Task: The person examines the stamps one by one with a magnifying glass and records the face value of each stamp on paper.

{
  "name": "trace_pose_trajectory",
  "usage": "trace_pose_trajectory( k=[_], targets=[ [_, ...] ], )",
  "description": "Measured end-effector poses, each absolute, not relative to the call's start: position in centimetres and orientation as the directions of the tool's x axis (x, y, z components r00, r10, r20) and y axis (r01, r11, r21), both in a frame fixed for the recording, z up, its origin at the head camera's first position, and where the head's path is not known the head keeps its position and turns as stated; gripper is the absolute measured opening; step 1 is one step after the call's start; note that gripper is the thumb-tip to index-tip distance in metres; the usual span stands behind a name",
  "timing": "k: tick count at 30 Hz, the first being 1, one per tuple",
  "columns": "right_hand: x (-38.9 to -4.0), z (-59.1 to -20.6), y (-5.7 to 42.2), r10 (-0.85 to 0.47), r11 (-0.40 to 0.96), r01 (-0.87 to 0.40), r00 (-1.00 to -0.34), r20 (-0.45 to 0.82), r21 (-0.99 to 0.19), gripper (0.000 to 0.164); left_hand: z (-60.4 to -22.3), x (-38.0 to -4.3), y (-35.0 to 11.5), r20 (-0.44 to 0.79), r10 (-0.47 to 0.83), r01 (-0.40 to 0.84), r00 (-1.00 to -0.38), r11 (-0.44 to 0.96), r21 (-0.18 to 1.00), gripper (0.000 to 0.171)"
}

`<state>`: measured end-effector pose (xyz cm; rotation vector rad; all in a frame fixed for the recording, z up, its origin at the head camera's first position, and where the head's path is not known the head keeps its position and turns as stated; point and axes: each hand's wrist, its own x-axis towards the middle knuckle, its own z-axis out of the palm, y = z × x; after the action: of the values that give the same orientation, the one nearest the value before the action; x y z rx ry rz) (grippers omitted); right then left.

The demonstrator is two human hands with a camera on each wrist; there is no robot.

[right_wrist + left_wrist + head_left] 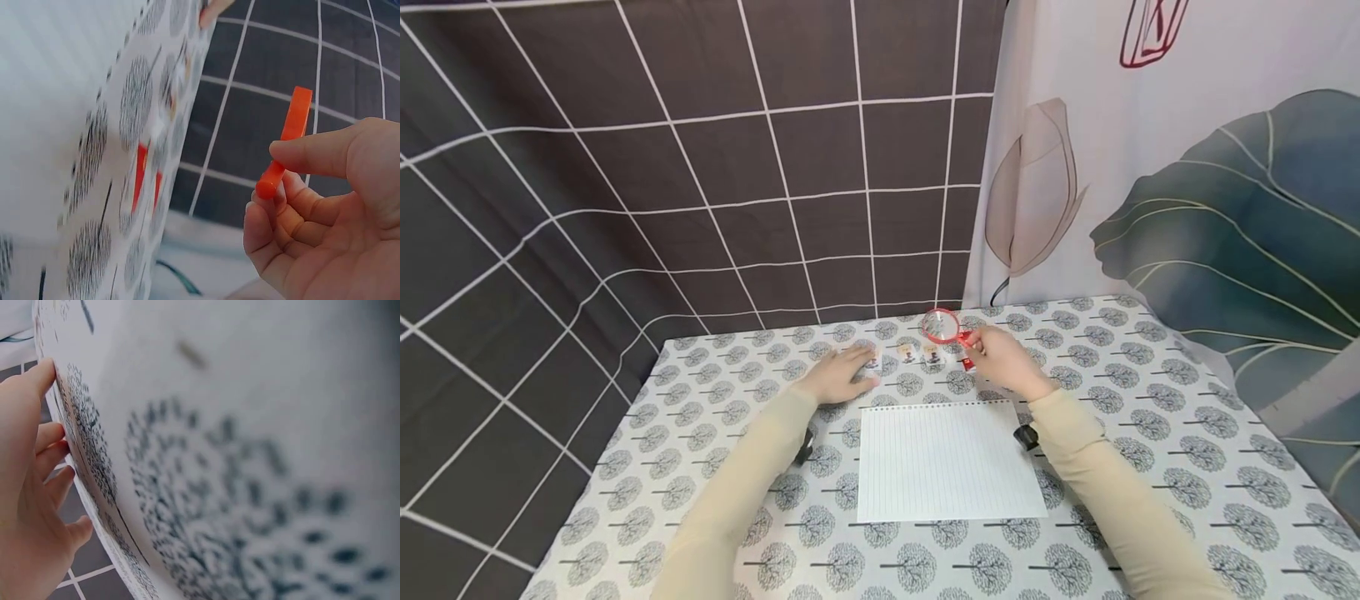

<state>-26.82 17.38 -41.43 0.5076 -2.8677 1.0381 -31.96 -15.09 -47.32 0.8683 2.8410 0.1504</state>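
In the head view my right hand [1003, 363] pinches the handle of a red-rimmed magnifying glass [941, 326], its lens raised over the far part of the table. The right wrist view shows the orange-red handle [297, 119] between thumb and fingers. My left hand [837, 376] lies on the tablecloth with its fingers extended, its fingertips at a small picture card [872, 360]. Two more small picture cards [907, 354] lie between the hands. Small red pieces [967, 364] lie beside the right hand, partly hidden by it. In the left wrist view, the left hand [34, 487] touches the cloth.
A lined sheet of paper [951, 462] with a perforated top edge lies between the forearms. The tree-print tablecloth [820, 525] covers the table. A dark grid curtain [700, 167] hangs behind and left, a leaf-print curtain [1075, 250] on the right.
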Motion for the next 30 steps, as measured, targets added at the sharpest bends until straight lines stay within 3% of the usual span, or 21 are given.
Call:
trace_pose_trajectory(
  k=[13,30],
  targets=[
    [-26.6,-42.4,11.6,-0.370,0.695,-0.377,-0.918,0.145,-0.612,0.011,-47.3,-31.4,-15.4,-0.138,0.561,0.533,-0.817,0.824,0.191,0.077],
    [-27.2,-44.9,8.7,-0.388,0.737,-0.362,-0.918,0.081,-0.570,0.011,-47.4,-31.5,-15.4,-0.100,0.574,0.554,-0.812,0.814,0.176,0.081]
  ],
)
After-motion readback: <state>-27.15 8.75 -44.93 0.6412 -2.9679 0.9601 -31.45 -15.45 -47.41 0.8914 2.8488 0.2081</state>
